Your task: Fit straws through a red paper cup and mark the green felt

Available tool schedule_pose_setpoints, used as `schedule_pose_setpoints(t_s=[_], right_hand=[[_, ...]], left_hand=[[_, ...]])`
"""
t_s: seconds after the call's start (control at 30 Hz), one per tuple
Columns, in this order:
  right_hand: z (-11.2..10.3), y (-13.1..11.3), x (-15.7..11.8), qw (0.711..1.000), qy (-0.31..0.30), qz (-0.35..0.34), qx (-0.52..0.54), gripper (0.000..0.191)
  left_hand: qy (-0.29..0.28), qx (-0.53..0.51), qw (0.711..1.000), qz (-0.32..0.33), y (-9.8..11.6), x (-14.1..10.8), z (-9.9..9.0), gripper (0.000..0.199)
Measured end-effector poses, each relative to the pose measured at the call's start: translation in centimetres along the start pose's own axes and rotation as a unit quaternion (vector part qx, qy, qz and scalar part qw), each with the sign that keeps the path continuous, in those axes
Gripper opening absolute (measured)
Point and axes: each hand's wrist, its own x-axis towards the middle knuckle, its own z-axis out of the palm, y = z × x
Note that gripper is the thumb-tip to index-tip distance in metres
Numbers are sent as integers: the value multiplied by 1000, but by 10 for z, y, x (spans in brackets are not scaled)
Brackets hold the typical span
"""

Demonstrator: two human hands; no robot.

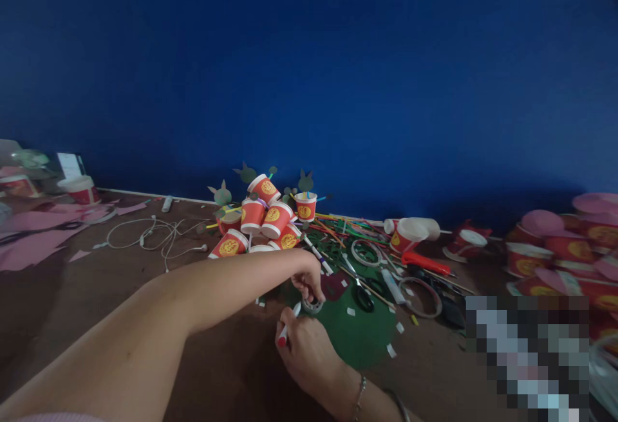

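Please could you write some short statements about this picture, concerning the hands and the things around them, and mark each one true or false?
1. The right hand holds a white marker with a red end. True.
2. Scissors with black handles lie to the right of both hands. True.
3. The left hand holds these scissors. False: its fingers are at what looks like a roll of tape.
4. White earphones lie to the left of the stacked paper cups. True.
5. The panel behind the cups is yellow. False: it is blue.
6. The beaded bracelet is on the left wrist. False: it is on the right wrist.
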Motion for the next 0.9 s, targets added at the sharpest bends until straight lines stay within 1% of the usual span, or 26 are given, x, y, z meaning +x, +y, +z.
schedule_pose_setpoints(t_s=[0.17,0.27,0.4,0.53,0.7,0.8,0.9], right_hand=[[0,4,-5,999,1,-12,34,14],[1,7,-9,999,-2,-11,35,12],[4,15,-15,999,24,-14,18,15],[2,25,-22,997,36,-36,51,16],[-8,39,-29,991,29,-58,114,19],[-19,45,-33,985,8,-64,159,22],[-29,50,-35,981,-15,-66,182,23]], left_hand=[[-4,0,1000,0,0,1,0,46],[-4,4,1000,-1,0,1,0,45],[-4,8,1000,1,0,2,0,45],[-3,11,1000,3,-1,2,-1,46],[-5,13,1000,1,-2,4,-1,46],[-2,12,1000,2,-2,5,0,47],[0,9,1000,5,-2,5,0,47]])
